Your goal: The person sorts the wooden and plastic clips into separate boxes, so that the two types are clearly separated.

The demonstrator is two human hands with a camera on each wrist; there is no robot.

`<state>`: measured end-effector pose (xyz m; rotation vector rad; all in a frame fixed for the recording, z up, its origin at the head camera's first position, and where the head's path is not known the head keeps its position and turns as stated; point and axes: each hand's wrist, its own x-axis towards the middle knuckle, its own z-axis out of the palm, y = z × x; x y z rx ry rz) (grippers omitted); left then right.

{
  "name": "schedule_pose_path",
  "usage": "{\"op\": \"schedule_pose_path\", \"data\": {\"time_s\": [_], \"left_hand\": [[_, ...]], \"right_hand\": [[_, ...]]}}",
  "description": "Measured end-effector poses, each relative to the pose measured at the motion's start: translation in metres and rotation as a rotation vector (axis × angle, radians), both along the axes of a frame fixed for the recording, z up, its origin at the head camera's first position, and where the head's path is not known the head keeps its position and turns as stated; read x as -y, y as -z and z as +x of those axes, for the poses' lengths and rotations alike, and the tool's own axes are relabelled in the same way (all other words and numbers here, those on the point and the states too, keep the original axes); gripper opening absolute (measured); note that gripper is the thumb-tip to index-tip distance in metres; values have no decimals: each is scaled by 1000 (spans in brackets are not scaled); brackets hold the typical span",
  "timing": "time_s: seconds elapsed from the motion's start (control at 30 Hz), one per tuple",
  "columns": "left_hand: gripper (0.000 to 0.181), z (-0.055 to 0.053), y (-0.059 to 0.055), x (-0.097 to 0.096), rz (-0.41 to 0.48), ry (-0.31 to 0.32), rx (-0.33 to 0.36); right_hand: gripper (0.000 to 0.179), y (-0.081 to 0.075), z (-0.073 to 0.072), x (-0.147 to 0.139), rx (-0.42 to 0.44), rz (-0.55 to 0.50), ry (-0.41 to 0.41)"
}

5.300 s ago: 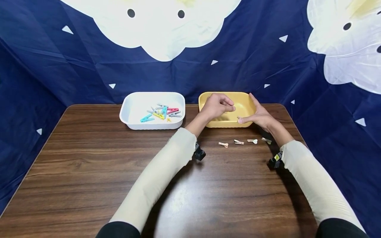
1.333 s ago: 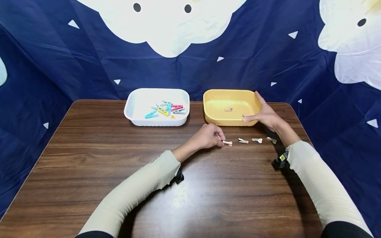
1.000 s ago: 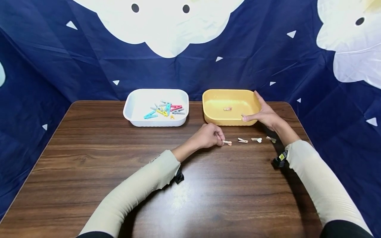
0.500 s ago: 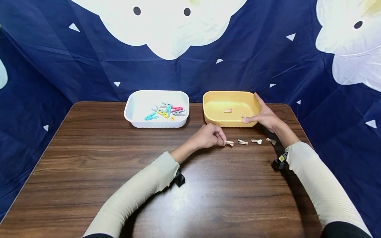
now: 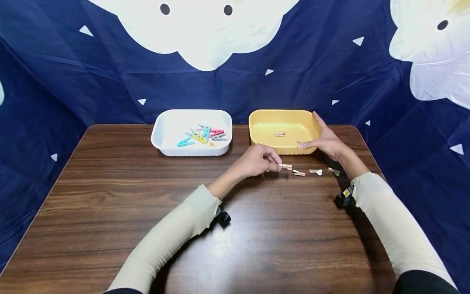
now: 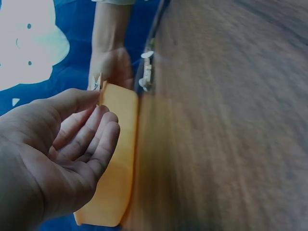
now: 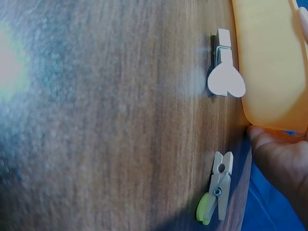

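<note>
My left hand [image 5: 258, 160] pinches a small wooden clothespin [image 5: 286, 166] between thumb and fingertips, in front of the yellow tray [image 5: 282, 150]. The left wrist view shows this clothespin [image 6: 97, 83] pointing away from the fingertips. With the thumb at the front rim and fingers along the outside, my right hand [image 5: 328, 141] holds the tray's right end. Inside that tray lies a wooden clothespin [image 5: 280, 134] with some red on it. On the table, a white-heart clothespin [image 7: 226, 77] and one with a green piece [image 7: 219, 187] lie close to the right hand.
Another wooden clothespin [image 5: 299, 173] lies just right of the held one, in a row with the others. To the left stands a white tray [image 5: 189, 152] holding several coloured plastic clothespins. A blue cloth [image 5: 235, 92] hangs behind the table [image 5: 128, 183].
My left hand left the yellow tray, where a clothespin now shows, and took the leftmost clothespin of the row. It has since lifted it toward the tray. The right hand stays in place.
</note>
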<state>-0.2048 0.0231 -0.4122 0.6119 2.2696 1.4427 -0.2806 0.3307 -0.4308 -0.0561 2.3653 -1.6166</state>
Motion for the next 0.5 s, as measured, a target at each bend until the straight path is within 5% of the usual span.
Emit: {"op": "schedule_pose_path", "data": {"time_s": [0.27, 0.5], "left_hand": [[6, -7, -12, 0, 83, -30, -28], [6, -12, -18, -1, 198, -66, 39]], "right_hand": [[149, -3, 0, 2, 3, -22, 5], [149, -2, 1, 1, 11, -17, 2]]}}
